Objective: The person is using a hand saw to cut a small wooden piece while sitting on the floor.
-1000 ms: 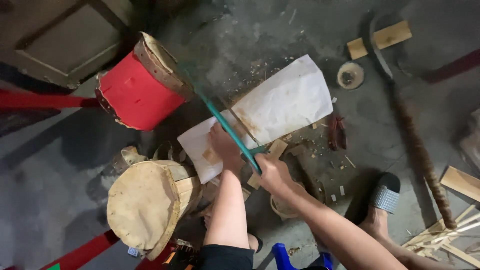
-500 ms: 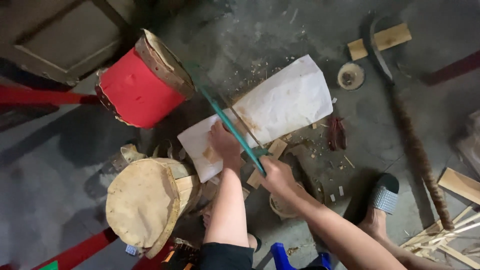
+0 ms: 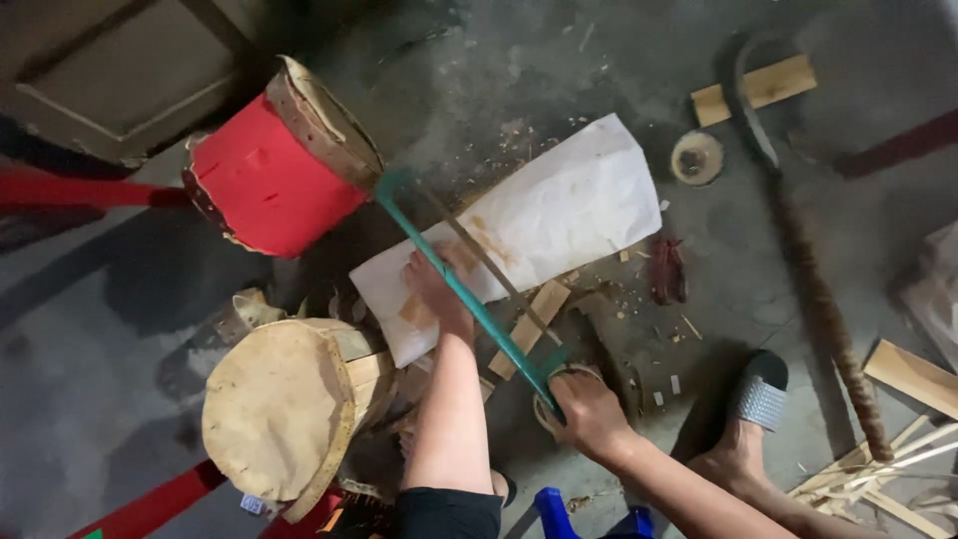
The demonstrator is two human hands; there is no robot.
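Two hands at work. Right hand [image 3: 589, 414] grips the green-framed hacksaw [image 3: 461, 289]. Left hand [image 3: 436, 289] presses flat on the white sheet [image 3: 559, 210], the saw frame beside its fingers.

**What the view hides**

The right hand [image 3: 589, 414] wraps the green saw [image 3: 464, 294] handle, so the grip beneath its fingers cannot be seen. The left hand [image 3: 434, 289] covers whatever it presses against the white sheet [image 3: 559, 215]. Both arms run off the bottom edge. The blue object [image 3: 549, 509] and the pale strips [image 3: 878, 479] are cut off there too. The drum [image 3: 279, 409] hides the floor clutter behind it
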